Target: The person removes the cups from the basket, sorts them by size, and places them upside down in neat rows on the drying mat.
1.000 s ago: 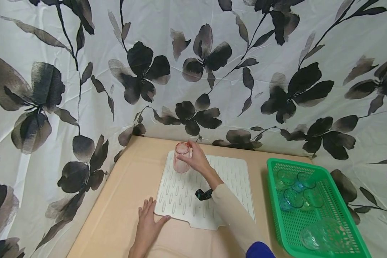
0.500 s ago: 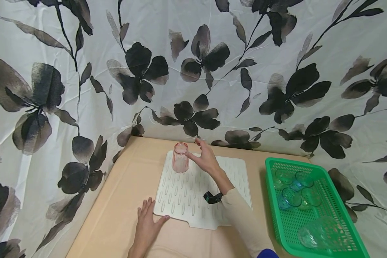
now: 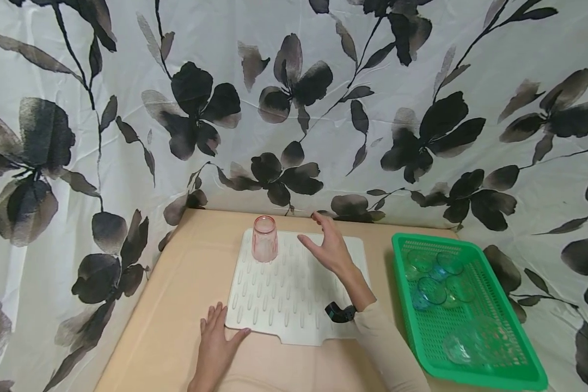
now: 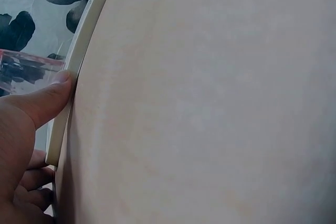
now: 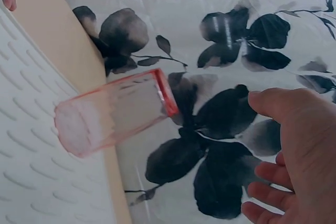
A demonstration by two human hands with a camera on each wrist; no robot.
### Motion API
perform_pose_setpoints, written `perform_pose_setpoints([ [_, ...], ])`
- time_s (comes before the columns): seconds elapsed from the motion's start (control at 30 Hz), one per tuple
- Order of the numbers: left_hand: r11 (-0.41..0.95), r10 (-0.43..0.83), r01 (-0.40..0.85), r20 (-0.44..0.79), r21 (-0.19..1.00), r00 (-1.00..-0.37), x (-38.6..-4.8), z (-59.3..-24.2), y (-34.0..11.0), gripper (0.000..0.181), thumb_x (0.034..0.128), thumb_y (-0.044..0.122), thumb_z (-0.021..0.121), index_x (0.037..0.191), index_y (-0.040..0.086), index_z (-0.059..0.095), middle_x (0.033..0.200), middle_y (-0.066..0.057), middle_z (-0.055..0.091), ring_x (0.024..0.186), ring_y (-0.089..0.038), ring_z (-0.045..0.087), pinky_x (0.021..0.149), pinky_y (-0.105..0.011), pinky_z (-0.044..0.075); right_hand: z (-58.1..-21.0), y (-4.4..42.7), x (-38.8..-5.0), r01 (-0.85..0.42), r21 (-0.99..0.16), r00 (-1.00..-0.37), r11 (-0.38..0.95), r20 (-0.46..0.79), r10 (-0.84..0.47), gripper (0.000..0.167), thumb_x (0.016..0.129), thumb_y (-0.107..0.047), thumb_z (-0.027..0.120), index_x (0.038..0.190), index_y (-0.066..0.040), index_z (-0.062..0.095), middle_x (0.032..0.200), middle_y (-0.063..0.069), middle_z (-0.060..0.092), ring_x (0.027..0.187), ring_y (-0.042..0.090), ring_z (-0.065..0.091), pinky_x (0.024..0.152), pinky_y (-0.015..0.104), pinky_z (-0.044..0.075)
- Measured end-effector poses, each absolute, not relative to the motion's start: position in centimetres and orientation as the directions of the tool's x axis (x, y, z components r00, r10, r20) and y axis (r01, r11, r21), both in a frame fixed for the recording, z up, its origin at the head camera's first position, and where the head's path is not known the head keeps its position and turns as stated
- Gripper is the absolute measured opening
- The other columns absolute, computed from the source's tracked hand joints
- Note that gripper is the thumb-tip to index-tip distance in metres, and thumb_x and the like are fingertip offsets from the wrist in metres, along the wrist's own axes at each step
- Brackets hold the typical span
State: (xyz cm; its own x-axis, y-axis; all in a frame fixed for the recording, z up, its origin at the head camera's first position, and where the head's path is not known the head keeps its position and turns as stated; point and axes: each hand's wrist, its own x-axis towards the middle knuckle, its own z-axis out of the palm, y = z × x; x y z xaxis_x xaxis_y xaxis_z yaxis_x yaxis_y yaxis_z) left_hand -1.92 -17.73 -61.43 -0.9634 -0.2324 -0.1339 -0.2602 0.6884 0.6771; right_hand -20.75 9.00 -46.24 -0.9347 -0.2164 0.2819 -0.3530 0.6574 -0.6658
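A pink-tinted drinking glass (image 3: pixel 264 239) stands upside down, its thick base up, near the far left corner of the white ribbed drying mat (image 3: pixel 294 294). To the right of the glass, my right hand (image 3: pixel 334 251) hovers over the mat with fingers and thumb spread, holding nothing. The right wrist view shows the gap between that hand (image 5: pixel 304 156) and the glass (image 5: pixel 115 111). My left hand (image 3: pixel 215 343) rests at the mat's near left corner, fingers straight. Its thumb (image 4: pixel 50 98) touches the mat's edge in the left wrist view.
A green plastic basket (image 3: pixel 475 370) stands right of the mat. Several blue and green tinted glasses (image 3: pixel 433 291) sit at its far end, and a clear glass vessel (image 3: pixel 470 343) lies nearer. Floral fabric (image 3: pixel 284 120) hangs behind the tan-covered table (image 3: pixel 166 326).
My right hand has let go of the pink glass and drawn back to the right, its fingers opening. The glass stays on the mat. The left hand keeps its place at the mat's corner.
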Motion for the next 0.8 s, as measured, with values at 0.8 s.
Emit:
perform_pose_setpoints([
  [0.8,0.718,-0.225,-0.26,-0.137,0.646,-0.965,-1.8,-61.3,-18.1,0.098,0.0798,0.049,0.08,0.151,-0.002,0.037,0.164,-0.026,0.022,0.155,-0.043,0.01,0.13,-0.058,0.0,-44.0,19.9,-13.8,-0.263,-0.62,-0.918,0.739,0.397,0.006,0.071,0.086,-0.03,0.078,0.144,-0.003,0.048,0.142,0.019,0.054,0.131,0.038,0.047,0.107,0.062,0.043],
])
